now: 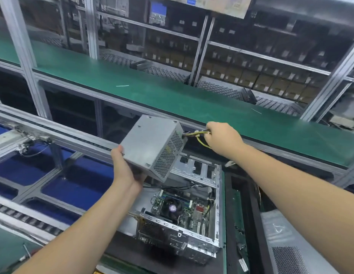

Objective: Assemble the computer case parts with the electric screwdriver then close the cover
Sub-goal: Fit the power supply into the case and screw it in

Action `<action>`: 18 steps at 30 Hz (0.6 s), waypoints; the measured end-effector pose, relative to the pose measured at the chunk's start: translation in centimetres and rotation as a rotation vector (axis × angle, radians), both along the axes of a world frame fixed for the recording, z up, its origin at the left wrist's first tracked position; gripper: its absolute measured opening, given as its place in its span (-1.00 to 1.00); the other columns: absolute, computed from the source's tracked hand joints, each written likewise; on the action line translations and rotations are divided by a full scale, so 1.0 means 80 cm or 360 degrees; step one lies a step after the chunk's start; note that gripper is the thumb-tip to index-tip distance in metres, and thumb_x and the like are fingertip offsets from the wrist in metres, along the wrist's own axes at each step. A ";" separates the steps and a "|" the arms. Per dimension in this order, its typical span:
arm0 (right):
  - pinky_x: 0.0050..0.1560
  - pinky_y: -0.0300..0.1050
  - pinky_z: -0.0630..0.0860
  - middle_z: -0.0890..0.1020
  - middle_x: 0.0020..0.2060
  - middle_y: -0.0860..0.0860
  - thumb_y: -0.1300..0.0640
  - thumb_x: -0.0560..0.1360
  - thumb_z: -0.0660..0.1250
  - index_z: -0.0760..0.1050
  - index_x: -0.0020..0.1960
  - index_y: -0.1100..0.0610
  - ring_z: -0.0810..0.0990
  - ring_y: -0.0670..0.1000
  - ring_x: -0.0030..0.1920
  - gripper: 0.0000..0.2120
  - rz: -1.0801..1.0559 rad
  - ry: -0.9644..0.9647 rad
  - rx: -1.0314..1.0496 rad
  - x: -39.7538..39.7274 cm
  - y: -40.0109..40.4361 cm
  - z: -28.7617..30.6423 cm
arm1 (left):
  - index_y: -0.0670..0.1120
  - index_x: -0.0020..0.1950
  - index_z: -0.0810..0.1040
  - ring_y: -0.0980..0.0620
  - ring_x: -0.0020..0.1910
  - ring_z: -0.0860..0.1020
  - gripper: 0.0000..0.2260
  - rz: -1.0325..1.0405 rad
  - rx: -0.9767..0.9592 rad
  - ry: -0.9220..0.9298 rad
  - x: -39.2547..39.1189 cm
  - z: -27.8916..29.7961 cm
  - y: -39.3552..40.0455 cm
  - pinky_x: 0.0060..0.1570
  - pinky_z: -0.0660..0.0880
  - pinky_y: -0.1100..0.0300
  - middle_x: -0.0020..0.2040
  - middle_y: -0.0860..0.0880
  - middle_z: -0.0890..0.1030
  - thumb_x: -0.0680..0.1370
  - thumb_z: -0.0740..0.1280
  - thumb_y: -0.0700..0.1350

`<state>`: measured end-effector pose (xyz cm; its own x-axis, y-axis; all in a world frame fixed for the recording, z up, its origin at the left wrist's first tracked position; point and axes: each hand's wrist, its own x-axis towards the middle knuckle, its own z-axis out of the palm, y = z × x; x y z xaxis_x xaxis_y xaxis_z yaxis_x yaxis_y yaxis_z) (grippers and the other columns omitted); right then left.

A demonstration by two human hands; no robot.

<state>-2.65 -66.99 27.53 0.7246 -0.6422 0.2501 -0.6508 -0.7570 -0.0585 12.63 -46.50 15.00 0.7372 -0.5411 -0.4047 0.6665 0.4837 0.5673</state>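
Left hand (126, 168) cupping lower corner of grey metal power supply box (152, 144), held tilted above open computer case (189, 220). Right hand (223, 138) clenched on yellow-black cable bundle (197, 135) leaving box's meshed end, pointing right. Green conveyor belt (172, 95) behind; shelves of cartons beyond.
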 end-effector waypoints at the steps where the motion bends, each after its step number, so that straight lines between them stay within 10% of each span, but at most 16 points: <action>1: -0.36 -0.13 0.32 0.51 -0.32 -0.08 0.07 0.61 0.23 0.47 -0.15 0.00 0.49 0.03 -0.30 -0.84 0.0015 0.0016 0.0038 0.005 0.002 0.007 | 0.06 -0.01 0.65 -0.03 -0.21 0.70 -0.66 0.0009 0.0000 -0.0001 0.003 0.003 0.001 -0.24 0.61 0.07 -0.11 0.03 0.72 0.40 0.32 0.26; 10: -0.52 -0.24 0.33 0.49 -0.43 0.00 -0.01 0.58 0.40 0.62 -0.20 0.14 0.36 -0.04 -0.51 -0.73 0.0100 -0.0156 0.1039 0.005 0.017 -0.030 | 0.02 -0.14 0.61 -0.04 -0.38 0.70 -0.72 -0.0069 0.0203 0.0133 0.005 -0.008 0.015 -0.38 0.60 0.06 -0.29 0.00 0.72 0.45 0.33 0.22; 18: -0.37 -0.11 0.37 0.63 -0.29 0.06 -0.03 0.67 0.23 0.59 -0.18 0.15 0.59 0.14 -0.25 -0.63 0.0211 0.0255 0.0052 0.036 0.044 -0.013 | -0.05 0.05 0.67 -0.21 -0.01 0.70 -0.56 -0.0312 0.0302 0.0427 -0.006 -0.040 0.030 -0.15 0.66 -0.22 -0.02 -0.17 0.74 0.55 0.28 0.30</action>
<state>0.22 -63.48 26.50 0.8320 -0.5447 0.1052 -0.5487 -0.8359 0.0120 12.15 -44.12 11.77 0.4814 -0.5581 -0.6758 0.8729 0.2355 0.4273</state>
